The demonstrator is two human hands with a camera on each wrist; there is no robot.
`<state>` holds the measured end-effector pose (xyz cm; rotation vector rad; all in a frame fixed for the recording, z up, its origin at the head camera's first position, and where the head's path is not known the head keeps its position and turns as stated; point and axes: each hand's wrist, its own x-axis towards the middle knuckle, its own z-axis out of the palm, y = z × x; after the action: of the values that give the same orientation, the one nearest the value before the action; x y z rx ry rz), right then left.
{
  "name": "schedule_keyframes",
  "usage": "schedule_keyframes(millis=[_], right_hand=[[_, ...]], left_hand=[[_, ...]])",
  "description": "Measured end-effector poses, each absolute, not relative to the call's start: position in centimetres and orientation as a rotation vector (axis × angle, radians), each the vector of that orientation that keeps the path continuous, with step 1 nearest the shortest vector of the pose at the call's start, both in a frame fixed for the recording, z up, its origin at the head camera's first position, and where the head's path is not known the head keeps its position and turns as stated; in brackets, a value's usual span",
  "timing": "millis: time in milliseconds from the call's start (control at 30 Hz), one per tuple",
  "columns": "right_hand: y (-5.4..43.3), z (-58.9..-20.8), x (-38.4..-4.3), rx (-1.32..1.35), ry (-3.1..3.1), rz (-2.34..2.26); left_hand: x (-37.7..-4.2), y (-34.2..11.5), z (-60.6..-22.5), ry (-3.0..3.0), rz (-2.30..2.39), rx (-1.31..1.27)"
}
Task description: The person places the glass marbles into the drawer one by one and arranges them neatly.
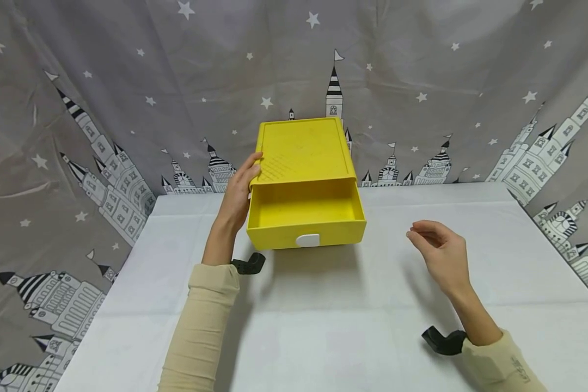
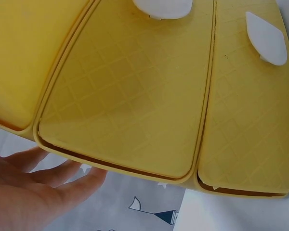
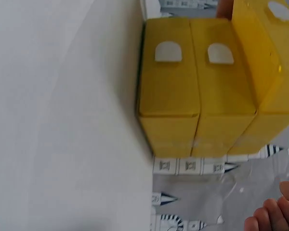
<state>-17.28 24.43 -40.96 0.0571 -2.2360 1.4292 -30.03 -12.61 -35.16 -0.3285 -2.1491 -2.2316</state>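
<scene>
Well, the extended left grip touches a squarish, crosshatched box, right grip relaxed.

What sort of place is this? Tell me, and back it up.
Probably a staged indoor filming corner: a grey curtain printed with castles hangs behind and along both sides of a white-covered table, where a yellow drawer unit stands.

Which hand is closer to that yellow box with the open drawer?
Left. The left hand touches the yellow box at its left side; the right hand is apart from it, off to the right.
</scene>
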Motion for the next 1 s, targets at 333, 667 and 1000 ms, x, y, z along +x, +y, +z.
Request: schedule_keyframes(millis=[333, 667, 1000], right_hand=[[26.5, -42.4, -17.5, 0.068, -2.333, 1.343], [28.7, -43.7, -18.0, 0.039, -2.364, 1.281], [30.4, -44.7, -18.5, -0.151, -2.409, 1.248]], left_hand=[[-30.0, -12.8, -35.2, -2.149, -2.230, -0.325], [-30.1, -12.7, -35.1, -2.118, -2.265, -0.314], [-30.1, -12.6, -35.1, -2.137, -2.254, -0.302]])
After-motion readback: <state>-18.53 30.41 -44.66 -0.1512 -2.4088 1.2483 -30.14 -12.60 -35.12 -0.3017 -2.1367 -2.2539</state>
